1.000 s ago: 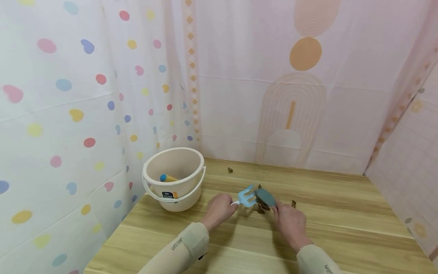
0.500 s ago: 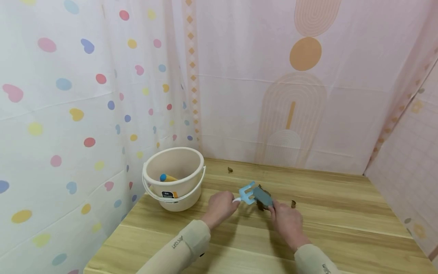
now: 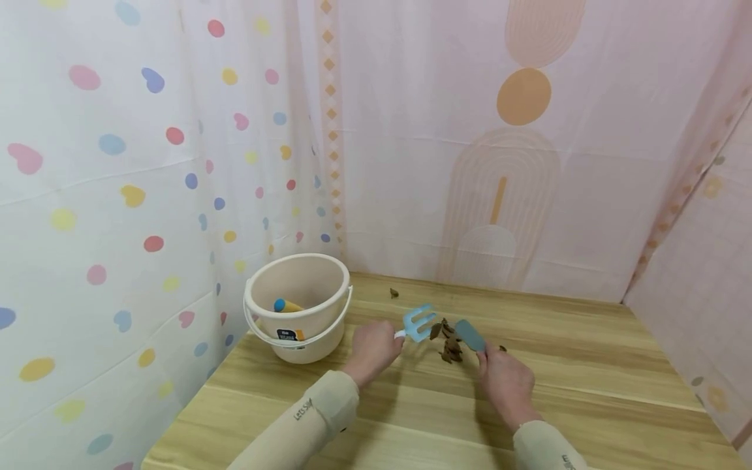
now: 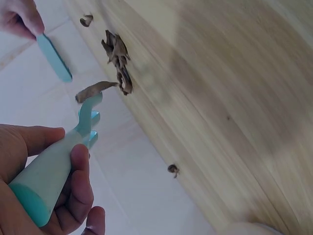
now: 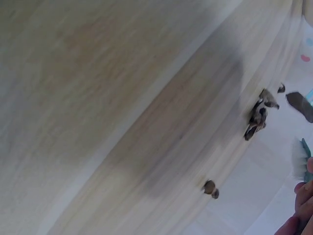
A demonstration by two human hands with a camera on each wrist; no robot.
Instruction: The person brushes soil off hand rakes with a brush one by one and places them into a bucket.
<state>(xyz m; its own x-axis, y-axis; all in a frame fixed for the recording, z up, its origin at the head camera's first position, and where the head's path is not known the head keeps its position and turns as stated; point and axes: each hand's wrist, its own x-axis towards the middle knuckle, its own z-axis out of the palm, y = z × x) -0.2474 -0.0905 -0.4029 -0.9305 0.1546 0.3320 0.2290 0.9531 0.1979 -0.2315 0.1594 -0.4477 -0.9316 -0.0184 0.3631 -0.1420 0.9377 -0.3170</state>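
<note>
My left hand grips the pale handle of a light-blue hand fork, its tines pointing right. One brown dry leaf clings at the fork's tines in the left wrist view, raised off the table. Just right of the tines lies a small heap of brown dry leaves. Beyond the heap, my right hand holds a small brush by its handle, teal back up; its pale bristles show, blurred, in the right wrist view. The brush is apart from the leaves.
A cream bucket with its handle down stands at the left of the wooden table. Inside it lies a yellow item with a blue end. Single leaves lie at the back and behind my right hand. Curtains enclose the table.
The brush has come away from the heap to the right, uncovering the leaves. The fork has shifted slightly left and away from the brush, with a leaf at its tines.
</note>
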